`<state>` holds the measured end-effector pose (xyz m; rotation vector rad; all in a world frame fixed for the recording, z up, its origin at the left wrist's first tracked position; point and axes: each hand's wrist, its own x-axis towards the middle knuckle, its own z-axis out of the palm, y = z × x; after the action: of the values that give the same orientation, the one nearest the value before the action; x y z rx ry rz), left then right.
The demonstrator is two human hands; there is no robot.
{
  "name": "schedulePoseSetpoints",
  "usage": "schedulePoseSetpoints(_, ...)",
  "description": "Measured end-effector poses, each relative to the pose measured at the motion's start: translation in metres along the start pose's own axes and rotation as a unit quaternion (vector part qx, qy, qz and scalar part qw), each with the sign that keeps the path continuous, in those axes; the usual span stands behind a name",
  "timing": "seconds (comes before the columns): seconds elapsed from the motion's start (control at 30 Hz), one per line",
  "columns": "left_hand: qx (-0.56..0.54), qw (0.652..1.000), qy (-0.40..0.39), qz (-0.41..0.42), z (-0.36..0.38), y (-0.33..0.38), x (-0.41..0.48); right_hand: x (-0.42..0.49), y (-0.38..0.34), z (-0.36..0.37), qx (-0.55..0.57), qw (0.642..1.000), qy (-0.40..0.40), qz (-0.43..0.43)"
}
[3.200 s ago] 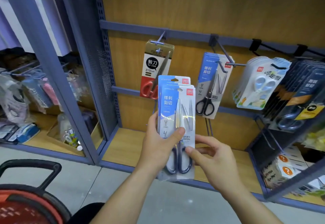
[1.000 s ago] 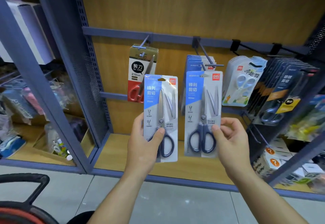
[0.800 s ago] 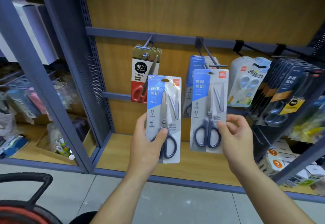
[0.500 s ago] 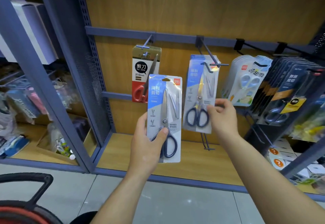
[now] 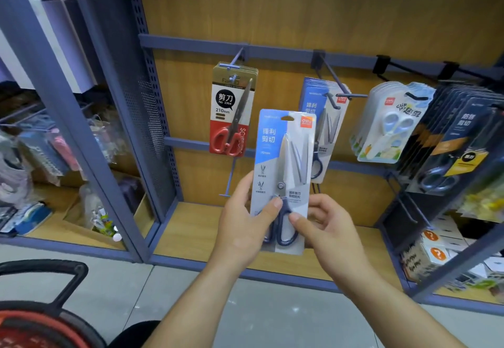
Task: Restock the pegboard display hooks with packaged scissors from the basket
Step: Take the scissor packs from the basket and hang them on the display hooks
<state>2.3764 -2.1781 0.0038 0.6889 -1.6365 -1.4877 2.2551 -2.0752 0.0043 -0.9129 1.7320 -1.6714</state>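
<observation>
The left hand (image 5: pixel 240 227) grips a blue-carded pack of navy-handled scissors (image 5: pixel 283 156) upright by its lower left edge, thumb across the front. The right hand (image 5: pixel 327 227) pinches its lower right edge. The pack is held just below and left of the matching packs (image 5: pixel 309 102) hanging on their hook (image 5: pixel 331 76).

Blue-and-grey scissors pack (image 5: pixel 283 173), red-handled scissors card (image 5: pixel 231 110), red basket (image 5: pixel 32 328)

Small white boxes with orange question marks (image 5: pixel 433 249) are sitting low at the right. Mixed packets (image 5: pixel 54 151) are hanging in the left bay, beyond the perforated blue panel (image 5: pixel 147 118), above grey floor (image 5: pixel 245 315).
</observation>
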Motion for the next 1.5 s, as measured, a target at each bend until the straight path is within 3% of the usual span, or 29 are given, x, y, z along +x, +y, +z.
schedulePoseSetpoints(0.2, 0.119, 0.993, 0.022, 0.008, -0.012, 0.002, 0.001, 0.009, 0.001, -0.036, -0.056, 0.993, 0.066, -0.076)
schedulePoseSetpoints(0.7, 0.223, 0.974, 0.034, 0.031, -0.021, -0.001, 0.001, 0.029, 0.011, -0.052, -0.058, 0.983, 0.173, -0.029)
schedulePoseSetpoints(0.9, 0.249, 0.968, 0.024, 0.024, -0.021, -0.005, 0.004, 0.079, 0.004, -0.039, -0.161, 0.97, 0.182, -0.028)
schedulePoseSetpoints(1.1, 0.261, 0.964, 0.048, -0.017, -0.028, -0.005, 0.009, 0.095, 0.014, -0.031, -0.302, 0.941, 0.147, 0.037)
schedulePoseSetpoints(1.17, 0.262, 0.963, 0.054, -0.033, -0.033, 0.0, 0.01, 0.086, 0.012, -0.026, -0.355, 0.928, 0.099, 0.057)
schedulePoseSetpoints(1.27, 0.289, 0.955, 0.041, -0.044, -0.05, 0.013, 0.009, 0.067, -0.003, -0.003, -0.448, 0.891, -0.052, 0.055)
schedulePoseSetpoints(1.4, 0.355, 0.932, 0.043, -0.06, -0.111, 0.032, -0.016, 0.038, -0.039, 0.064, -0.539, 0.816, -0.208, -0.026)
schedulePoseSetpoints(1.5, 0.394, 0.911, 0.059, -0.108, -0.179, 0.038, -0.06, 0.011, -0.064, 0.132, -0.539, 0.788, -0.283, -0.091)
